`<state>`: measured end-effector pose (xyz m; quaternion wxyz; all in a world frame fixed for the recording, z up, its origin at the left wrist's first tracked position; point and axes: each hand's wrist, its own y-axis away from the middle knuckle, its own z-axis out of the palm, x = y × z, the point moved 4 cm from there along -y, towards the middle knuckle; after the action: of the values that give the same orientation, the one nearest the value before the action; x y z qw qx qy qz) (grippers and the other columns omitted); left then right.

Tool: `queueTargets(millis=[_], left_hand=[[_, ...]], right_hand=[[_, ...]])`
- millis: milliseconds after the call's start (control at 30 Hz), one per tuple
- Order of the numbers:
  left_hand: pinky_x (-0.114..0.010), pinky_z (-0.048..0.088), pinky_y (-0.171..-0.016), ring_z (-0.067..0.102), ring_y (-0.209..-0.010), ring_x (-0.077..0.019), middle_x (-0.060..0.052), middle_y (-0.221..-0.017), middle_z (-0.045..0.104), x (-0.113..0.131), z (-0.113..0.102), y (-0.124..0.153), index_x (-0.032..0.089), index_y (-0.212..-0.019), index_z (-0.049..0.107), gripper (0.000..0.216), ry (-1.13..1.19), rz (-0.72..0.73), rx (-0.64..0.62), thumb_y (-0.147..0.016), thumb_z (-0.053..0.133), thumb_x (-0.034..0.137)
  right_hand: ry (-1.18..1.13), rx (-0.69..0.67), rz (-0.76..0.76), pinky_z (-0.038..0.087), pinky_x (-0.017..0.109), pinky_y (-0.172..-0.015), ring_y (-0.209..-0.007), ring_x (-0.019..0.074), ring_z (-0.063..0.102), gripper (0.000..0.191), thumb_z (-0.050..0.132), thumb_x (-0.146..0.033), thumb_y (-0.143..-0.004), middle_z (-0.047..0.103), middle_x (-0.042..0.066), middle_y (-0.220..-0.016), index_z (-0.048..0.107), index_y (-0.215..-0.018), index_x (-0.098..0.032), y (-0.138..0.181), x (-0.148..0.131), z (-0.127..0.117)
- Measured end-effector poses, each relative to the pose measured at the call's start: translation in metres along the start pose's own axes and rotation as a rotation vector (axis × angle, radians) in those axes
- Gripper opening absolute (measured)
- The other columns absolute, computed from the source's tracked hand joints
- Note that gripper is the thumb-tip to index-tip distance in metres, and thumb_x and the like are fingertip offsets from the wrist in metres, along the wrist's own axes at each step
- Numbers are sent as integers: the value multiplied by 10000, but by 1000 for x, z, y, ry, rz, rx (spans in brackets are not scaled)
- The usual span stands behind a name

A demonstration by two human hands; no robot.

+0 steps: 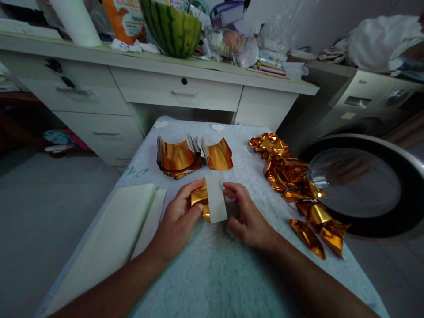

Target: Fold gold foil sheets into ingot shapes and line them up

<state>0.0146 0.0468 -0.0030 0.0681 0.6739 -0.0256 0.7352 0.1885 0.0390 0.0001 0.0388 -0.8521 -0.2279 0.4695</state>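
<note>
In front of me a small sheet of gold foil paper (217, 201) is partly folded, its plain whitish back showing on the right and shiny gold on the left. My left hand (180, 216) pinches its gold side, thumb on top and fingers behind. Beside the whitish edge is my right hand (245, 216), its fingers bent and the thumb apart from them. Its fingertips are very close to that edge; whether they touch it I cannot tell. Just beyond lie two stacks of curved gold sheets, a left stack (177, 157) and a right stack (218, 154).
Folded gold foil pieces (286, 172) lie along the table's right side. Long pale paper sheets (109, 225) are at the left. An open washing machine door (361, 176) stands by the right edge. Behind, a cabinet counter (212, 66) carries a cut watermelon (172, 28) and clutter.
</note>
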Motion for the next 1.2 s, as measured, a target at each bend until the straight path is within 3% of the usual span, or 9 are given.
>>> queueTargets(millis=[133, 267, 467, 600, 733, 833, 933, 1000, 1200], left_hand=[[-429, 401, -1105, 568, -1225, -238, -70, -1328, 605, -5, -2, -2, 218, -1307, 549, 510, -60, -20, -11, -799, 521, 178], [-438, 347, -1143, 534, -1260, -231, -64, -1340, 591, -4, -2, -3, 222, -1284, 571, 510, -238, 35, -40, -787, 487, 141], [-429, 364, -1119, 512, -1257, -210, -59, -1316, 575, -1, 1, -3, 240, -1266, 575, 505, -527, 223, -111, -806, 429, 92], [-449, 387, -1072, 517, -1207, -223, -60, -1275, 579, -8, 3, -3, 256, -1288, 553, 505, -727, 295, -128, -840, 416, 65], [-520, 395, -981, 479, -1156, -313, -90, -1301, 546, -7, -1, -2, 253, -1207, 606, 434, -1023, 318, -6, -815, 518, 89], [-475, 417, -905, 504, -1058, -306, -90, -1145, 571, -1, -5, -3, 228, -1028, 630, 270, -1096, 321, 50, -780, 598, 127], [-399, 427, -801, 544, -897, -257, -45, -896, 594, 0, -6, -4, 216, -837, 585, 105, -1080, 291, -63, -787, 580, 124], [-367, 417, -749, 551, -823, -234, -26, -809, 597, -1, -5, -4, 218, -761, 564, 120, -1068, 264, -157, -799, 544, 105], [-366, 417, -767, 564, -851, -235, -35, -825, 610, 1, -5, 0, 225, -735, 617, 138, -1051, 242, -262, -818, 545, 142]], right_hand=[[214, 44, -161, 381, 486, -1013, -1191, 282, 429, 748, 500, -17, -605, 428, 112, -1259, 321, -1298, -236, -1, 1, 6], [307, 110, -176, 385, 460, -984, -1171, 263, 418, 602, 505, 11, -654, 417, 76, -1223, 402, -1176, -271, 1, -1, 7], [372, -66, -205, 368, 420, -944, -1152, 257, 408, 439, 557, 13, -685, 453, 36, -1233, 611, -1007, -280, 3, -7, 11], [347, -160, -244, 337, 413, -929, -1089, 236, 450, 194, 642, -105, -803, 543, 29, -1121, 679, -910, -263, 4, -6, 15], [315, -212, -198, 322, 408, -916, -1023, 222, 473, 100, 640, -185, -869, 590, 37, -1023, 707, -894, -254, 2, -5, 16], [299, -210, -138, 324, 399, -898, -987, 217, 484, 74, 648, -209, -880, 605, 38, -985, 712, -898, -240, -1, -6, 15], [301, -229, -51, 333, 393, -879, -954, 215, 490, 53, 650, -224, -884, 616, 42, -948, 701, -878, -211, -5, -5, 17], [309, -230, 2, 336, 391, -869, -944, 216, 487, 47, 653, -227, -880, 615, 43, -936, 692, -866, -204, -7, -5, 18], [333, -174, 78, 337, 387, -846, -947, 220, 462, 43, 669, -234, -853, 586, 53, -983, 663, -834, -195, -11, -4, 20]])
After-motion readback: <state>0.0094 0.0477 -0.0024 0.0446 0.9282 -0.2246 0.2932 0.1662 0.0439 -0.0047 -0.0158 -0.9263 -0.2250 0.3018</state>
